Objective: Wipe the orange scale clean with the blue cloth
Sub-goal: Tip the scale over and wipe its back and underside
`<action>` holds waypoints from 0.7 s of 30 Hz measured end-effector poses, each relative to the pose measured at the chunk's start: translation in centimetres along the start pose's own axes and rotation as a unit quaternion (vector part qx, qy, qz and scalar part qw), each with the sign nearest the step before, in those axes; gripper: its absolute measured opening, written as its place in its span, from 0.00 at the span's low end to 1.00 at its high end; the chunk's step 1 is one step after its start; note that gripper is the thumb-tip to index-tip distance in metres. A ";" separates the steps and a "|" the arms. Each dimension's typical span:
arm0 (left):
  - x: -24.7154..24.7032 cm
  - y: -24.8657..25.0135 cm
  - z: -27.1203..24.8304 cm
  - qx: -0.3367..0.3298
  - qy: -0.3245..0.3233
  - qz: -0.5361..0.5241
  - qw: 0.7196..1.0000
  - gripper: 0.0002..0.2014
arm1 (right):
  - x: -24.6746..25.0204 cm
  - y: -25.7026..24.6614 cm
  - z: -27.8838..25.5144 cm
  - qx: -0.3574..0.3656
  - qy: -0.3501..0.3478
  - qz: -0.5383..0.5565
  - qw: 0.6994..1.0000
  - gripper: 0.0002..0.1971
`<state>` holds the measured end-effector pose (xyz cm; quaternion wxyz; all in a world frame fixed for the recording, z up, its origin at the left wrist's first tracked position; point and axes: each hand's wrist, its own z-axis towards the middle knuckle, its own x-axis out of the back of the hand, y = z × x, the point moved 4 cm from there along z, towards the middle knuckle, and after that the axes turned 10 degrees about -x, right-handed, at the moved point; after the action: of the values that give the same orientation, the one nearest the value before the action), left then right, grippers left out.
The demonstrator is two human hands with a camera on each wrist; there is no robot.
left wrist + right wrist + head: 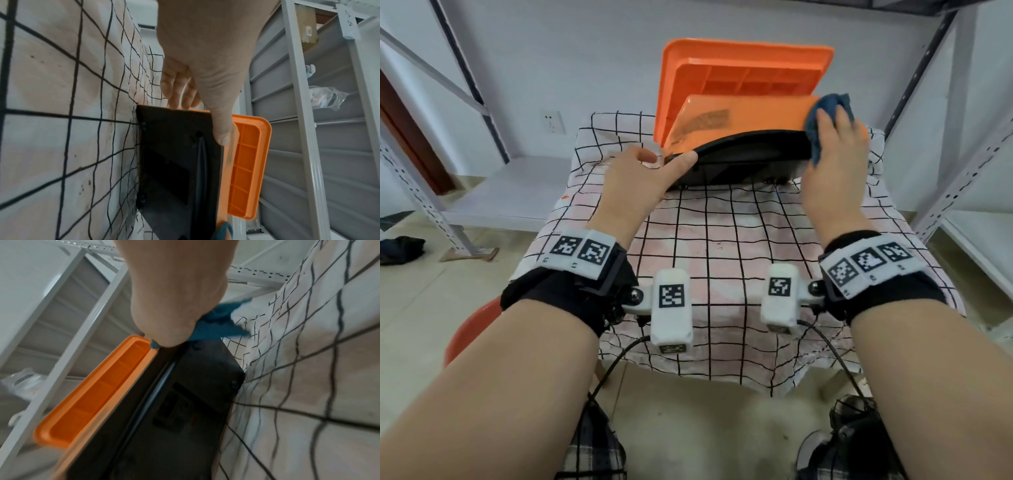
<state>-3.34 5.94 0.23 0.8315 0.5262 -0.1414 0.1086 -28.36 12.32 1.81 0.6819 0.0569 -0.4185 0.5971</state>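
Observation:
The orange scale [743, 116] stands tipped up on its edge at the far end of the table, its black underside [743, 161] facing me and its orange weighing tray [743, 68] towards the wall. My left hand [650, 164] grips the scale's left end, thumb [223, 129] on the black base [176, 162] and fingers [174, 91] wrapped behind. My right hand [832, 150] holds the bunched blue cloth [828, 106] against the scale's right end. In the right wrist view the blue cloth [216, 327] sticks out from under my right hand [174, 296] at the scale's corner [164, 402].
A white tablecloth with a black grid [722, 257] covers the small table. Grey metal shelving [962, 154] stands close on the right, with another rack [465, 85] on the left. A red stool [469, 329] shows at lower left, and a dark rag [400, 248] lies on the floor.

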 end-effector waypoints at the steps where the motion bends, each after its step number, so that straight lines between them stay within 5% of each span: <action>1: 0.1 0.0 0.1 -0.014 0.012 0.015 1.000 0.35 | -0.1 -0.3 -0.2 -0.020 -0.002 -0.011 1.000 0.31; 4: 0.2 0.1 0.3 -0.062 0.052 0.041 0.996 0.41 | -1.0 -3.8 -1.5 -0.021 -0.039 0.018 0.999 0.36; 7: 0.4 0.0 0.5 -0.081 0.081 0.053 0.992 0.46 | -2.0 -7.1 -2.8 0.078 -0.096 0.072 0.990 0.34; 10: 0.6 0.2 0.5 -0.108 0.089 0.079 0.987 0.48 | -1.3 -6.1 -2.2 0.150 -0.080 0.050 0.984 0.30; 17: 0.2 0.5 0.6 -0.172 0.075 0.081 0.979 0.46 | 0.0 -0.9 -0.8 -0.025 -0.006 0.006 1.000 0.32; 21: 0.1 0.5 0.5 -0.194 0.093 0.087 0.973 0.44 | -1.8 -6.3 -3.3 0.035 -0.063 0.055 0.996 0.35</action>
<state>-3.49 5.66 0.85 0.9146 0.3282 -0.1273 0.1992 -21.12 11.09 1.20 0.6181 0.0952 -0.4425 0.6427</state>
